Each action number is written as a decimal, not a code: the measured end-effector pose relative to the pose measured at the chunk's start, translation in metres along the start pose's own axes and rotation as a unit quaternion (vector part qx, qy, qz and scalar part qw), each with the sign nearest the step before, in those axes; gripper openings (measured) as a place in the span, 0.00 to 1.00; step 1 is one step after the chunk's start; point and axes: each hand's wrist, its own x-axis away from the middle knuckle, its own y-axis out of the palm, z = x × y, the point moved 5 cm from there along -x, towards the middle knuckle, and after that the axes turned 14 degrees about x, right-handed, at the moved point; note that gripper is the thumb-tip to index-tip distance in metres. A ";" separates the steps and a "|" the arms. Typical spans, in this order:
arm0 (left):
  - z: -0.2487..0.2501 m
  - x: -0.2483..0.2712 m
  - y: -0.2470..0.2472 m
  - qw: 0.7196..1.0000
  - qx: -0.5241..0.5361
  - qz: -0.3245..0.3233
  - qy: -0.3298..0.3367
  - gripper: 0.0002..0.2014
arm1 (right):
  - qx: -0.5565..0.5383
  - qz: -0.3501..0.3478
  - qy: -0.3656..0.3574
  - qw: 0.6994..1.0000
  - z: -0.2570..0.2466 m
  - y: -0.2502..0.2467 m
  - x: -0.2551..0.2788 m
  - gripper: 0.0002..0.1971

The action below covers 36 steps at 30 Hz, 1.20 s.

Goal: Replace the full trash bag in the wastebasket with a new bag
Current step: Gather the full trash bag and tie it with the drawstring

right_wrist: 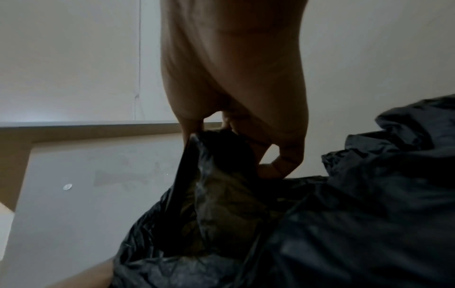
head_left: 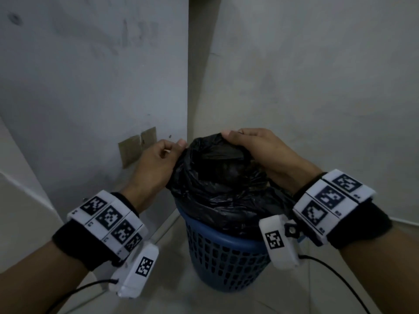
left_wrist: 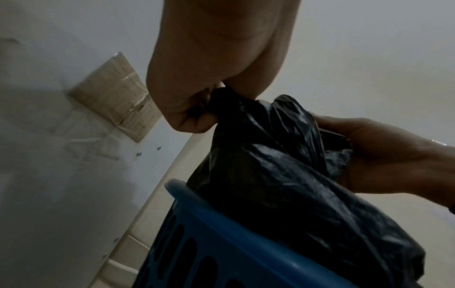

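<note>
A blue slotted wastebasket stands on the floor in a wall corner, with a full black trash bag bulging out of its top. My left hand pinches the bag's left top edge. My right hand grips the right top edge, thumb on the plastic. Both hands hold the bag's mouth above the basket. The left wrist view shows the left hand curled on gathered plastic over the blue rim. In the right wrist view, the fingers hook a fold of the bag.
Grey walls meet in a corner right behind the basket. A brown taped patch is on the left wall. Pale floor tiles lie in front. Thin black cables hang from both wrist units.
</note>
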 end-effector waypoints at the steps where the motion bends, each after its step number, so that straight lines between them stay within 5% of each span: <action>1: -0.003 0.000 0.000 1.000 -0.008 -0.007 -0.002 0.17 | -0.028 0.010 0.020 0.999 0.005 -0.002 -0.001 0.22; 4: -0.005 0.002 0.003 0.999 -0.026 -0.016 0.015 0.08 | -0.040 0.023 0.058 0.997 0.016 -0.010 -0.002 0.19; 7: 0.014 0.005 0.012 0.995 -0.031 -0.017 0.089 0.08 | 0.015 0.001 0.020 1.000 0.017 -0.009 0.002 0.13; 13: 0.015 0.015 0.045 0.973 -0.096 -0.201 0.052 0.07 | 0.195 -0.039 -0.074 0.977 0.011 -0.005 0.010 0.13; 15: 0.010 0.021 0.044 0.970 -0.088 -0.216 0.076 0.05 | 0.297 -0.042 -0.073 0.951 0.024 -0.011 0.011 0.13; 19: -0.001 0.034 0.037 0.923 -0.202 -0.268 0.186 0.09 | 0.530 -0.033 -0.069 0.845 0.053 -0.028 0.019 0.10; 25: -0.009 0.032 0.021 0.883 -0.302 -0.224 0.280 0.12 | 0.582 0.118 -0.076 0.801 0.062 -0.060 0.026 0.09; 28: -0.012 0.021 0.008 0.937 -0.257 -0.090 0.220 0.12 | 0.550 0.221 -0.129 0.795 0.050 -0.065 0.030 0.09; 31: -0.010 0.007 0.004 0.979 -0.179 -0.007 0.091 0.12 | 0.498 0.255 -0.145 0.816 0.043 -0.063 0.029 0.11; 36: -0.007 0.005 0.018 0.978 -0.047 -0.092 -0.179 0.12 | 0.383 0.306 -0.091 0.867 0.050 -0.079 0.022 0.09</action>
